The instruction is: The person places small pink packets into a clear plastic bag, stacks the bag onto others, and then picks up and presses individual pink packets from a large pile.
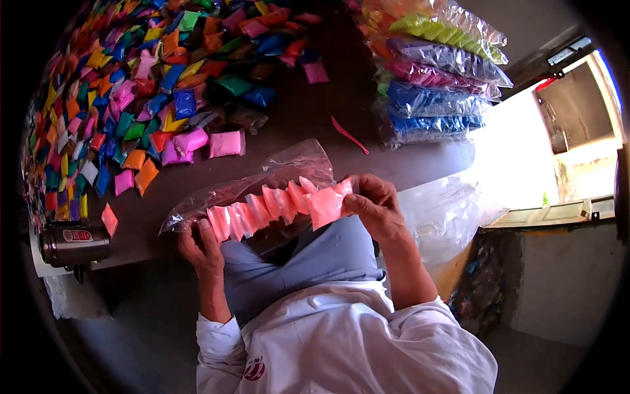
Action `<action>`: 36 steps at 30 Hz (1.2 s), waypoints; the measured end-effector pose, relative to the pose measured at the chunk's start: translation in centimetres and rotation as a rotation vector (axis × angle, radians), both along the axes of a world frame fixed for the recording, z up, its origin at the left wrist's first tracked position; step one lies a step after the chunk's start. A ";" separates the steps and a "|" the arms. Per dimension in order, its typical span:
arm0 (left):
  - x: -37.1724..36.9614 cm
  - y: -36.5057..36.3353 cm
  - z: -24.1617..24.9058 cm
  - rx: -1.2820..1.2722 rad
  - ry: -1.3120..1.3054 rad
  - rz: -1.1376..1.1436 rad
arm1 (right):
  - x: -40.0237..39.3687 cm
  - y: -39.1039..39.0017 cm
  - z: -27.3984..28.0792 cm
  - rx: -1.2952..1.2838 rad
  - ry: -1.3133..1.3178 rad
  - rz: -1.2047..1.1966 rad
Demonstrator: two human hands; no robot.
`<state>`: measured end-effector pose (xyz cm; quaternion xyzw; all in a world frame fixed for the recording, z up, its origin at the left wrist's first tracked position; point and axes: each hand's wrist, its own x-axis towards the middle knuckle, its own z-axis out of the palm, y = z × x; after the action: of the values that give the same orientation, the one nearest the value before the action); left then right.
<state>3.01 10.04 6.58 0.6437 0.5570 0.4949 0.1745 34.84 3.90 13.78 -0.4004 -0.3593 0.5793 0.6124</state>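
My left hand point(203, 246) grips the near left corner of a clear plastic bag point(282, 164), fingers closed on its edge. A row of pink packets point(252, 213) stands side by side along the bag, above my lap. At the right end my right hand point(373, 203) pinches one pink packet point(328, 203) between thumb and fingers. That packet faces me flat and overlaps the end of the row. The bag's loose film spreads beyond the row over the table edge.
A heap of small coloured packets point(151, 85) covers the table's left and back. Filled clear bags point(436, 105) are stacked at the right. A thin red strip point(350, 135) lies between. A metal cup point(75, 243) stands at the left corner; clear film point(440, 213) hangs at right.
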 end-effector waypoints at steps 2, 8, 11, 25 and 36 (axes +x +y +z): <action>0.1 0.0 0.1 -0.005 -0.006 -0.023 | 0.0 0.0 -0.2 0.001 0.012 -0.003; -0.3 -0.1 -1.1 -0.084 -0.116 -0.029 | 0.2 0.3 -1.6 0.138 0.523 0.190; -0.4 0.1 -1.1 -0.055 -0.110 -0.032 | -0.1 0.6 -2.3 0.223 0.624 0.237; -0.1 -0.1 0.1 -0.009 -0.001 -0.033 | 1.1 0.0 -0.8 0.028 -0.115 -0.285; 0.4 -0.2 1.2 -0.072 -0.099 -0.057 | -2.9 0.2 4.9 0.507 -1.303 -0.638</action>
<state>3.40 9.84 7.75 0.6272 0.5467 0.5006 0.2391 31.93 4.11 18.65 -0.5926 -0.6363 -0.0784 0.4877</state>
